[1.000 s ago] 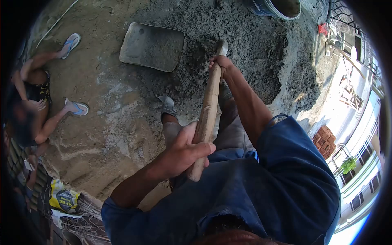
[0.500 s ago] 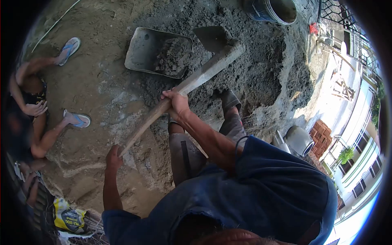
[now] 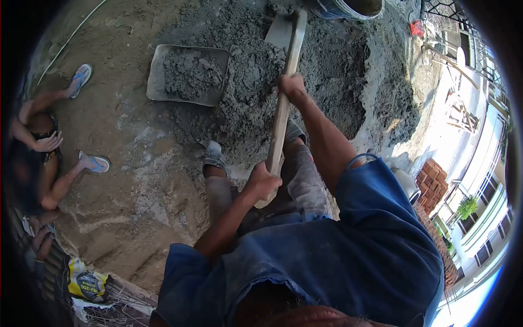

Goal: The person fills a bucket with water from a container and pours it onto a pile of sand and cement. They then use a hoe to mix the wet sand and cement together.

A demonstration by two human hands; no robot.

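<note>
My left hand (image 3: 264, 181) is closed round the lower end of a hoe's wooden handle, close to my thighs. Farther up the handle, my right hand (image 3: 291, 87) grips it too. The hoe (image 3: 281, 122) points away from me, and its flat metal blade (image 3: 280, 31) lies at the wet grey mortar (image 3: 248, 76) near the top of the view. Left of the blade, a shallow open tray (image 3: 156, 86) rests on the ground with a heap of mortar in it. My booted feet stand at the near edge of the mortar.
A bucket (image 3: 376, 13) stands beyond the mortar. At the left sits another person (image 3: 41, 141) in flip-flops. A yellow and black sack (image 3: 87, 282) lies at lower left, and stacked bricks (image 3: 432, 185) and a drum (image 3: 406, 184) are at right.
The hoe has swung from a slant across me to nearly straight ahead, its blade leaving the tray's side. More mortar lies in the tray. Both hands have moved right with the handle.
</note>
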